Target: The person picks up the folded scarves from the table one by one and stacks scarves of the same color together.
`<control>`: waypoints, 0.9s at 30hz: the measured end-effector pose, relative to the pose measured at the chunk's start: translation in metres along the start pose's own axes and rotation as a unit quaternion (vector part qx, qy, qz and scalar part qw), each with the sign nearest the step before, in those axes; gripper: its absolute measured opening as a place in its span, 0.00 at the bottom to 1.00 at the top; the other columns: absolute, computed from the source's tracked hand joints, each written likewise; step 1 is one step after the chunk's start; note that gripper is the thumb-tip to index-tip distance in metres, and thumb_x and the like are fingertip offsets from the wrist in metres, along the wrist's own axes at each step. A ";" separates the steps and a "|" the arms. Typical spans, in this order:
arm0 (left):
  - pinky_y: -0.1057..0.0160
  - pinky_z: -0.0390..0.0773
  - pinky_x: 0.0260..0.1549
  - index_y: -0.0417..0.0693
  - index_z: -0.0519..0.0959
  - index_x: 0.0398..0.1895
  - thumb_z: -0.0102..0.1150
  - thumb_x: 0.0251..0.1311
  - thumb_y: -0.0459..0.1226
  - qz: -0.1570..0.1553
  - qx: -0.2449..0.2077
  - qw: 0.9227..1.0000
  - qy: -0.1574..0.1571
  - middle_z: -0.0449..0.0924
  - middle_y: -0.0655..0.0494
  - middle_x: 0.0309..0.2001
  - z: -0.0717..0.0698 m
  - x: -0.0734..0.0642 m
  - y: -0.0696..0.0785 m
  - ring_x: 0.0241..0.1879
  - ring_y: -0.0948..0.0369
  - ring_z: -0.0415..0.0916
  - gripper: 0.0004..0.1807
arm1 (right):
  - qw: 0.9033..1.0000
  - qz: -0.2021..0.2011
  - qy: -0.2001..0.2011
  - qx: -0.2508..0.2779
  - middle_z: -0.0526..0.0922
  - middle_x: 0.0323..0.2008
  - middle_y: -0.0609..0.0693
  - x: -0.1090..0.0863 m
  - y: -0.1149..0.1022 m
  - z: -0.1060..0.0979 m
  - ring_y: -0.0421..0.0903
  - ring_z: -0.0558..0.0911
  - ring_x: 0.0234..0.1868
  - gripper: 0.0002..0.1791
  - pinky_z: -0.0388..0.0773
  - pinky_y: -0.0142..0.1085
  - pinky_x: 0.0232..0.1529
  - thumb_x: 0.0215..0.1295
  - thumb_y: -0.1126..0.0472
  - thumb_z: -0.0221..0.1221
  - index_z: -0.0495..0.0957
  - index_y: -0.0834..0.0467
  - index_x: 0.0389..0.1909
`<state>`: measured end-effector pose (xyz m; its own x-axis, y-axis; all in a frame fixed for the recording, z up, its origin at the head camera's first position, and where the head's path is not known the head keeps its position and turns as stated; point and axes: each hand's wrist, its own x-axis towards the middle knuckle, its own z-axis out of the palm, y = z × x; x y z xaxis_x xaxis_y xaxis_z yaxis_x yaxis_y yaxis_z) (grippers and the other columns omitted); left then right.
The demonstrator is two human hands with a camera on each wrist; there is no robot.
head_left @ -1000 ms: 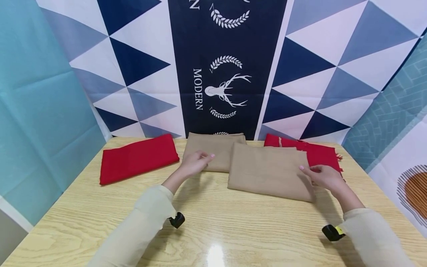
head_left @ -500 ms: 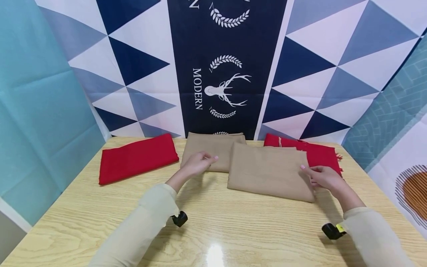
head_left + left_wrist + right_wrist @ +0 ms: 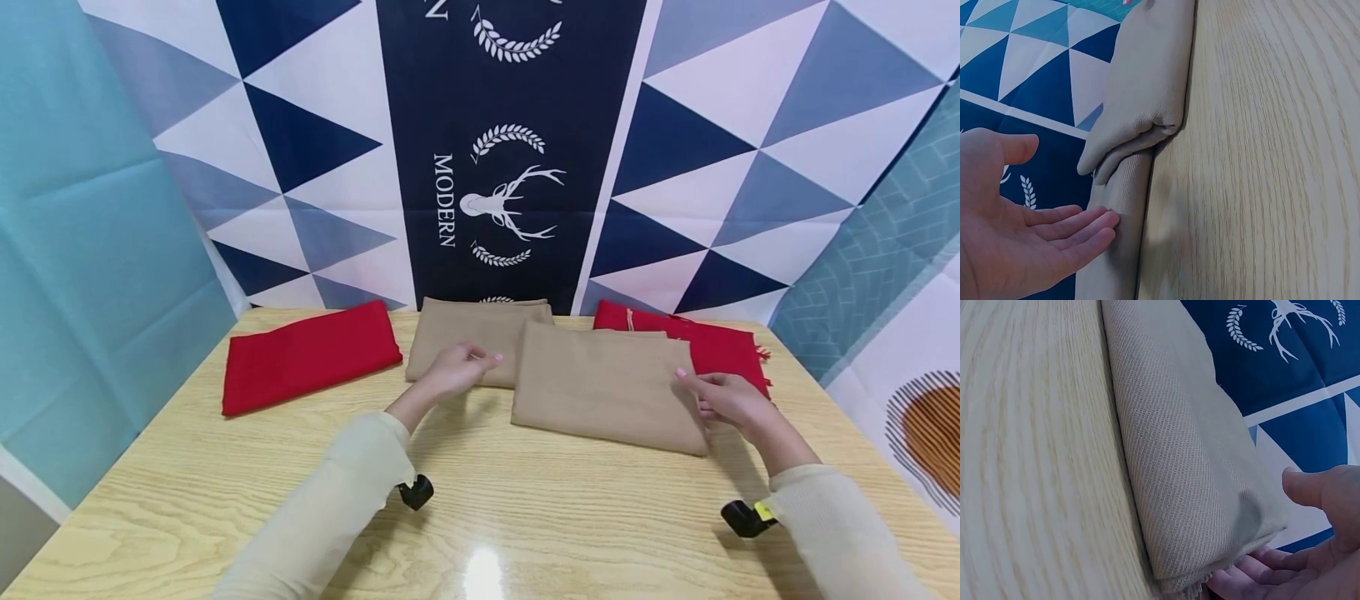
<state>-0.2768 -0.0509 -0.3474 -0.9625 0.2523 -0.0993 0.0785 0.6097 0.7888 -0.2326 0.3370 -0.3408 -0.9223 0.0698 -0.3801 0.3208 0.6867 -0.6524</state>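
Note:
Two folded beige scarves lie overlapping near the back of the table. The front scarf (image 3: 600,383) covers the right end of the back scarf (image 3: 476,321). My left hand (image 3: 453,371) hovers at the front edge of the back scarf, just left of the front one; in the left wrist view its fingers (image 3: 1079,234) stretch toward the cloth, thumb apart. At the front scarf's right end is my right hand (image 3: 731,400). The right wrist view shows its fingertips (image 3: 1235,578) right at the fringed lower corner, with the thumb raised off the cloth.
A folded red scarf (image 3: 315,358) lies at the left of the wooden table (image 3: 570,508). Another red scarf (image 3: 723,350), with tassels, sits partly behind the front beige one at the right. A patterned fabric backdrop (image 3: 517,167) rises directly behind.
My left hand has slid to the right along the back beige scarf, closer to the front one. The right hand stays nearly still, and the scarves have not moved.

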 end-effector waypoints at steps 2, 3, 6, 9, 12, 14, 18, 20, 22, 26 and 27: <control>0.54 0.76 0.54 0.40 0.76 0.54 0.53 0.64 0.53 0.000 -0.002 1.000 0.000 0.81 0.45 0.48 0.002 0.001 0.001 0.52 0.51 0.76 0.27 | 1.000 0.003 0.000 0.002 0.70 0.45 0.62 0.000 0.000 0.000 0.49 0.75 0.45 0.50 0.80 0.32 0.44 0.69 0.35 0.43 0.49 0.80 0.67; 0.55 0.76 0.53 0.40 0.76 0.53 0.53 0.64 0.53 0.001 -0.003 1.000 0.001 0.81 0.45 0.48 0.003 0.001 0.002 0.51 0.51 0.77 0.27 | 1.000 0.004 0.001 0.004 0.71 0.43 0.60 0.000 -0.001 0.001 0.49 0.75 0.45 0.50 0.79 0.32 0.43 0.69 0.35 0.43 0.50 0.80 0.67; 0.55 0.76 0.53 0.39 0.76 0.53 0.53 0.64 0.52 0.006 -0.002 1.000 0.000 0.81 0.45 0.47 0.006 0.003 0.002 0.50 0.52 0.77 0.27 | 1.000 0.006 0.002 0.008 0.71 0.37 0.55 0.001 -0.001 0.001 0.48 0.74 0.43 0.50 0.77 0.30 0.41 0.69 0.35 0.43 0.50 0.79 0.67; 0.55 0.76 0.53 0.39 0.76 0.54 0.53 0.64 0.53 0.006 -0.002 1.000 -0.004 0.81 0.45 0.47 0.009 0.006 0.002 0.51 0.52 0.77 0.27 | 1.000 0.006 0.003 0.014 0.71 0.30 0.49 0.001 -0.001 0.002 0.45 0.73 0.40 0.48 0.75 0.30 0.38 0.69 0.36 0.43 0.52 0.78 0.66; 0.55 0.76 0.52 0.40 0.76 0.53 0.53 0.64 0.53 0.006 -0.006 1.000 -0.007 0.81 0.46 0.46 0.013 0.008 0.002 0.49 0.52 0.77 0.27 | 1.000 0.011 0.005 0.020 0.71 0.27 0.47 0.002 0.000 0.003 0.44 0.73 0.39 0.47 0.75 0.30 0.37 0.69 0.36 0.43 0.54 0.77 0.66; 0.56 0.77 0.51 0.40 0.77 0.52 0.53 0.64 0.53 0.007 -0.009 1.000 -0.007 0.82 0.47 0.44 0.015 0.009 0.003 0.48 0.53 0.77 0.26 | 0.999 0.019 0.008 0.026 0.71 0.31 0.50 0.003 0.000 0.002 0.45 0.73 0.40 0.48 0.75 0.28 0.37 0.69 0.35 0.44 0.53 0.77 0.66; 0.56 0.77 0.51 0.39 0.77 0.52 0.53 0.64 0.52 0.010 -0.012 1.000 -0.008 0.82 0.47 0.44 0.018 0.010 0.005 0.47 0.53 0.78 0.26 | 0.998 0.041 0.011 0.048 0.69 0.47 0.63 0.003 0.000 0.001 0.47 0.74 0.43 0.52 0.78 0.26 0.38 0.68 0.34 0.43 0.48 0.78 0.69; 0.56 0.77 0.52 0.39 0.76 0.52 0.53 0.64 0.52 0.009 -0.012 1.000 -0.010 0.82 0.46 0.45 0.020 0.010 0.006 0.48 0.53 0.77 0.26 | 0.997 0.046 0.010 0.060 0.67 0.51 0.65 0.004 0.001 0.000 0.45 0.74 0.42 0.52 0.78 0.26 0.37 0.68 0.34 0.43 0.46 0.77 0.69; 0.55 0.76 0.52 0.40 0.76 0.53 0.53 0.64 0.53 0.005 -0.014 1.000 -0.013 0.81 0.47 0.46 0.022 0.010 0.006 0.48 0.53 0.77 0.27 | 0.996 0.050 0.009 0.069 0.68 0.51 0.63 0.004 0.001 0.000 0.43 0.75 0.40 0.52 0.79 0.26 0.37 0.68 0.34 0.42 0.45 0.77 0.70; 0.55 0.76 0.52 0.41 0.76 0.54 0.53 0.64 0.54 -0.002 -0.016 1.000 -0.018 0.81 0.47 0.47 0.025 0.011 0.007 0.49 0.53 0.77 0.28 | 0.995 0.057 0.005 0.084 0.71 0.43 0.53 0.005 0.001 0.000 0.40 0.74 0.37 0.51 0.78 0.26 0.37 0.68 0.35 0.42 0.45 0.76 0.70; 0.55 0.76 0.52 0.41 0.76 0.54 0.53 0.64 0.54 -0.002 -0.016 1.000 -0.018 0.81 0.47 0.47 0.026 0.011 0.008 0.49 0.53 0.76 0.27 | 0.994 0.059 0.003 0.089 0.71 0.41 0.51 0.005 0.001 -0.001 0.40 0.74 0.37 0.51 0.78 0.26 0.37 0.68 0.35 0.42 0.46 0.76 0.70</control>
<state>-0.2805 -0.0237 -0.3583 -0.9531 0.2763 -0.1236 0.0652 0.5863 0.8074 -0.2373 0.3388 -0.3433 -0.8773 0.1475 -0.4567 0.4594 0.5339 -0.7099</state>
